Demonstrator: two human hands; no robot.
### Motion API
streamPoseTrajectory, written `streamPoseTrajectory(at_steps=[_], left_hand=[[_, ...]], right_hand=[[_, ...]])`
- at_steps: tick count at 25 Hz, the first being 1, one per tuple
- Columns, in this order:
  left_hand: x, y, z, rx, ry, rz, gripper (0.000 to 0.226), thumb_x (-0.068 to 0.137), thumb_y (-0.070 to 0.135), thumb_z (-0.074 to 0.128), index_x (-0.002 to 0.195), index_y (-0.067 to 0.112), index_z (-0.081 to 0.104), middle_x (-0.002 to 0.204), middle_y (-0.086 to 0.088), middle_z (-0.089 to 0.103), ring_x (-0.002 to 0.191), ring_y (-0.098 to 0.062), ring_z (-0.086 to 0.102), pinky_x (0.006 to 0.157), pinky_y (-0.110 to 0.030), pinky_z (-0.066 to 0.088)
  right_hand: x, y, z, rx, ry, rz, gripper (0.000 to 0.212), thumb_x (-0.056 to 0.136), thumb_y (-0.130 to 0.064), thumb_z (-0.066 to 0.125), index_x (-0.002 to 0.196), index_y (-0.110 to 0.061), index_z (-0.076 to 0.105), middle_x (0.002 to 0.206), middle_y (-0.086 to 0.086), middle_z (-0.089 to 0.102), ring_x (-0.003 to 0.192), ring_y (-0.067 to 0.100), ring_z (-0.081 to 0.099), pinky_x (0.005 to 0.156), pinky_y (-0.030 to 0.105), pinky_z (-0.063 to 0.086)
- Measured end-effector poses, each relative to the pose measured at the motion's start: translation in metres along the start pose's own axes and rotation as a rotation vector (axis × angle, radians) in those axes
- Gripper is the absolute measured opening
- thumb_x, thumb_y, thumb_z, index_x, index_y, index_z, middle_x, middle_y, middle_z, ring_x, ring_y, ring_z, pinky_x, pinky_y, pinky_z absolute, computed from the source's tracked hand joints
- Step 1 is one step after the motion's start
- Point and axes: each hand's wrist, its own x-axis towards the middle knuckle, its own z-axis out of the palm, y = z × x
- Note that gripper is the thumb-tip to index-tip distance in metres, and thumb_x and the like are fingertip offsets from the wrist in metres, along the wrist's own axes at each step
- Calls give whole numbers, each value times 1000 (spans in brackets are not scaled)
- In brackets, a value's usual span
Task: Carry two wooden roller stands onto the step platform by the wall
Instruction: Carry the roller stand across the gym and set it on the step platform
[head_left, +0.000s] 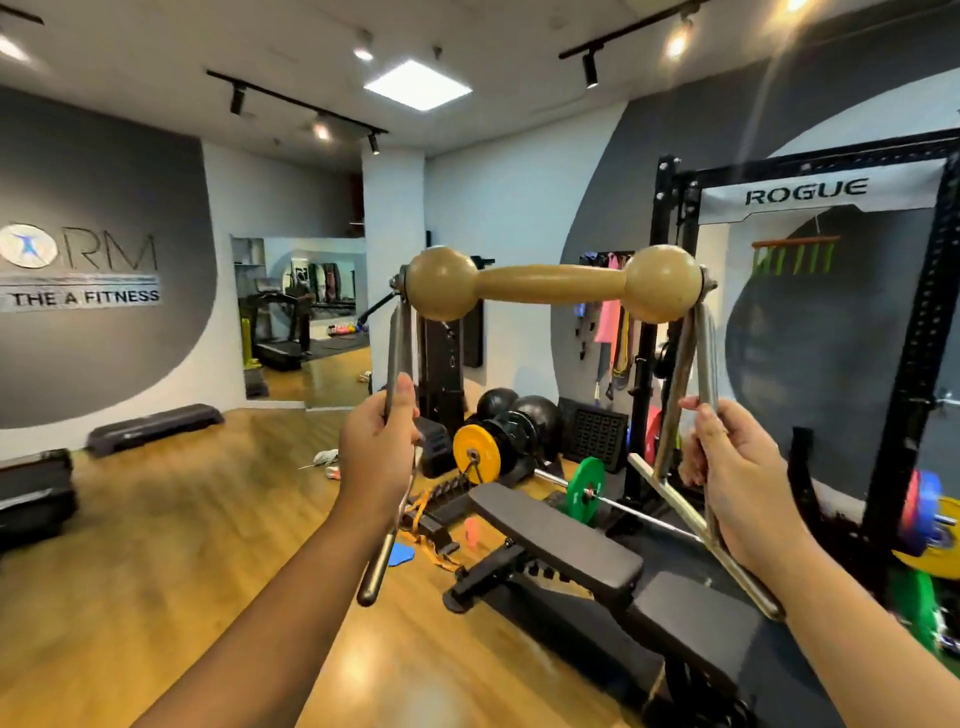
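I hold one wooden roller stand (553, 283) up in front of me at chest height. Its tan roller has a ball at each end and sits on top of grey metal legs. My left hand (379, 447) grips the left legs, and my right hand (737, 467) grips the right legs. A dark step platform (153, 426) lies on the wood floor by the grey wall at the far left. Another dark platform (34, 488) shows at the left edge. No second roller stand is in sight.
A black weight bench (587, 545) stands just ahead on the right. Behind it lie a barbell with yellow (475, 452) and green (584, 486) plates, and a black rack (914, 338). Shoes (326, 462) and straps (431, 540) litter the floor ahead. Open wood floor stretches left.
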Motion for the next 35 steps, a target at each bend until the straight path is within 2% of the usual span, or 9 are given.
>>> streamPoseTrajectory(at_steps=[6, 13, 17, 20, 22, 25, 27, 31, 35], left_hand=[[22, -48, 53, 20, 190, -37, 45, 104, 49, 55, 74, 16, 57, 53, 8, 43, 43, -8, 34, 39, -22, 28], [77, -99, 58, 120, 316, -67, 46, 101, 55, 55, 80, 15, 62, 54, 7, 46, 47, -12, 39, 48, -27, 31], [138, -140, 47, 133, 378, -22, 41, 102, 51, 57, 76, 20, 64, 52, 9, 46, 44, -9, 41, 41, -22, 33], [189, -168, 34, 110, 385, 8, 39, 95, 60, 62, 71, 29, 64, 52, 10, 43, 44, -9, 39, 43, -23, 31], [223, -186, 26, 140, 418, 15, 44, 88, 66, 62, 72, 25, 62, 52, 8, 41, 48, -14, 37, 51, -30, 28], [275, -216, 13, 221, 476, 51, 65, 87, 71, 61, 79, 7, 59, 57, 3, 40, 54, -19, 37, 57, -40, 29], [309, -237, 5, 304, 534, 59, 76, 82, 78, 59, 80, 2, 57, 57, 4, 42, 54, -19, 40, 57, -40, 32], [363, -276, -4, 394, 597, 56, 64, 78, 85, 59, 63, 23, 50, 54, 6, 40, 49, -18, 38, 49, -33, 30], [422, -318, -17, 478, 692, 57, 60, 81, 82, 58, 57, 29, 46, 54, 5, 39, 51, -20, 36, 55, -40, 29]], right_hand=[[98, 79, -1, 94, -194, 34, 27, 112, -29, 44, 103, -31, 70, 64, -6, 49, 56, 13, 44, 51, 28, 42], [170, 158, 57, 148, -311, 78, 28, 111, -29, 44, 102, -35, 70, 64, -6, 52, 56, 11, 46, 54, 33, 42], [221, 206, 117, 162, -352, 74, 29, 112, -27, 43, 102, -35, 69, 65, -4, 52, 58, 14, 45, 58, 38, 41], [260, 237, 166, 188, -390, 66, 26, 112, -27, 43, 105, -30, 69, 67, -3, 51, 60, 15, 45, 58, 38, 41], [286, 254, 198, 190, -411, 74, 24, 112, -27, 44, 108, -26, 67, 68, -3, 53, 60, 14, 47, 58, 35, 42], [325, 285, 250, 225, -447, 90, 23, 111, -27, 45, 111, -21, 66, 71, -1, 54, 63, 18, 47, 58, 36, 43], [351, 312, 287, 243, -469, 101, 23, 111, -27, 45, 112, -20, 66, 70, -2, 55, 64, 19, 48, 60, 37, 43], [400, 366, 355, 286, -540, 101, 23, 111, -30, 46, 108, -19, 66, 66, -4, 53, 58, 12, 48, 56, 34, 43], [451, 412, 428, 317, -632, 103, 23, 110, -29, 48, 107, -14, 64, 66, -1, 52, 58, 11, 47, 56, 34, 42]])
